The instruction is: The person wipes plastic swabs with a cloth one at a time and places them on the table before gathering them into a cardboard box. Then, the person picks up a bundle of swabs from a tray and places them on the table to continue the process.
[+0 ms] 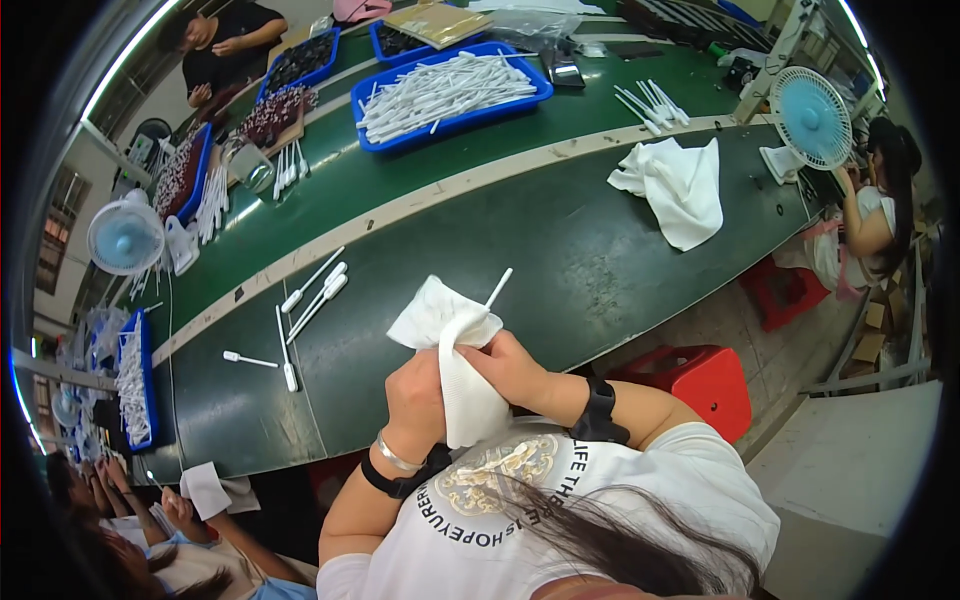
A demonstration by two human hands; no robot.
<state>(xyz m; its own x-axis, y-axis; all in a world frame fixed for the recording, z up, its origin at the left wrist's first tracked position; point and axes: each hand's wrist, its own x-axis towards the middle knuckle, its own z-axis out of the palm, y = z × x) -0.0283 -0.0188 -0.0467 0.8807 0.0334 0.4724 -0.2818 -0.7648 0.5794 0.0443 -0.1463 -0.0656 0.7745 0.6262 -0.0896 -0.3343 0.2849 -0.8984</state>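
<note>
Left hand [415,392] and right hand [512,368] were closed on white cloth [468,405], which looked light, limp, best pinched by folds.

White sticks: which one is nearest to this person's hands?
The stick poking from the white cloth held by the left hand and right hand; loose sticks lie farther away on the table.

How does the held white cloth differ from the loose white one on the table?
Pose: the held cloth is up between the left grip and right grip; the loose cloth lies crumpled on the table.
Contents: a thin white stick sticks out beyond the held cloth; none shows in the loose cloth.
Shared: both are white.
</note>
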